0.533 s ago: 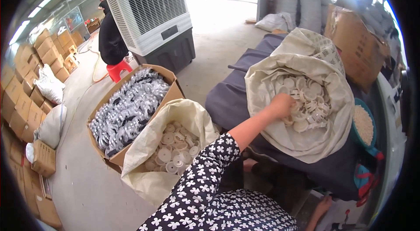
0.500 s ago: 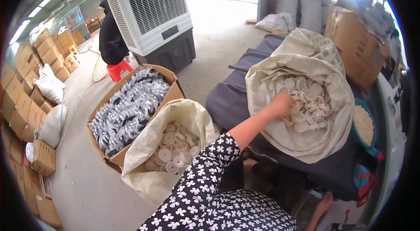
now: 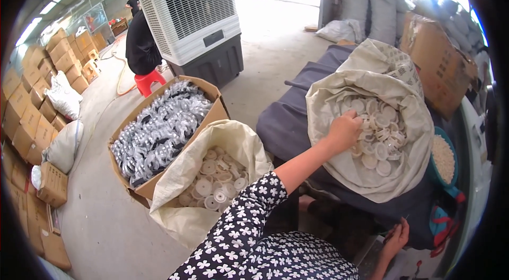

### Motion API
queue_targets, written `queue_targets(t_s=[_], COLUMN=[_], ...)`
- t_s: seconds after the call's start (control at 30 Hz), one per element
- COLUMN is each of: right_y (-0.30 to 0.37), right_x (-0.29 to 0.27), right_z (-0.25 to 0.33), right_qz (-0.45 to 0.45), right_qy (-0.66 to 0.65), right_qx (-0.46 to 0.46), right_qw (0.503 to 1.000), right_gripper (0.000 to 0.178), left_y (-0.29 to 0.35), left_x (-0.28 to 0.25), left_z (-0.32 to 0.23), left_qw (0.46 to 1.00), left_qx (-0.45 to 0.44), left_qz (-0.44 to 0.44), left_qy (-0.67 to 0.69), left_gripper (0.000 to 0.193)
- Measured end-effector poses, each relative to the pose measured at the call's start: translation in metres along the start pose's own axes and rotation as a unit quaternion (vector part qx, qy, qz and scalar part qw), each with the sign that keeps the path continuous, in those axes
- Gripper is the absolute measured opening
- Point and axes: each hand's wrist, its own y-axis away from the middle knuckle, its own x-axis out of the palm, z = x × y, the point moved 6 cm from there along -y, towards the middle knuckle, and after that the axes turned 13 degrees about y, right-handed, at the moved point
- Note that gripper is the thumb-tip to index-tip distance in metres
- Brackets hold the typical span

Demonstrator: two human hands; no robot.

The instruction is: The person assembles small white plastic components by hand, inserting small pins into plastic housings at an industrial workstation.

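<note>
White plastic discs (image 3: pixel 379 137) fill the open woven sack (image 3: pixel 408 174) on the dark-covered table (image 3: pixel 281 126), and the left hand (image 3: pixel 344 130) is dug into them, fingers curled over a few. Can't tell how tightly it grips. Right hand (image 3: pixel 396 237) sits low by the table edge, fingers loosely bent. Second sack (image 3: pixel 185 216) of discs stands on the floor beside a cardboard box (image 3: pixel 212 116).

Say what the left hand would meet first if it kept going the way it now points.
Most likely the white round caps heaped in the open sack; the left hand reaches into its mouth, though depth is unclear.
</note>
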Motion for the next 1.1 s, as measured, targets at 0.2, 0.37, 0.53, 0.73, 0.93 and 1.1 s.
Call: queue_targets(t_s=[0.2,0.37,0.53,0.73,0.93,1.1], right_y=[0.016,0.026,0.036,0.039,0.048,0.050], right_x=[0.028,0.057,0.110,0.120,0.115,0.117], right_z=[0.068,0.109,0.176,0.185,0.189,0.189], right_qz=[0.098,0.150,0.249,0.258,0.265,0.251], right_qy=[0.006,0.034,0.083,0.093,0.189,0.223], right_qx=[-0.080,-0.130,-0.318,-0.372,-0.398,-0.433], right_qw=[0.992,0.979,0.911,0.887,0.857,0.836], right_gripper=[0.029,0.031,0.034,0.039,0.043,0.039], left_y=[0.036,0.087,0.114,0.119,0.126,0.128], left_x=[-0.012,0.006,-0.025,-0.008,-0.007,-0.009], left_z=[-0.020,-0.031,-0.044,-0.062,-0.069,-0.066], left_qw=[0.990,0.728,0.720,0.699,0.722,0.752], left_qx=[-0.086,-0.425,-0.455,-0.476,-0.461,-0.434], left_qz=[0.025,0.037,-0.001,0.006,-0.007,-0.021], left_qy=[0.109,0.537,0.524,0.534,0.516,0.496], left_gripper=[0.010,0.024,0.032,0.023,0.020,0.014])
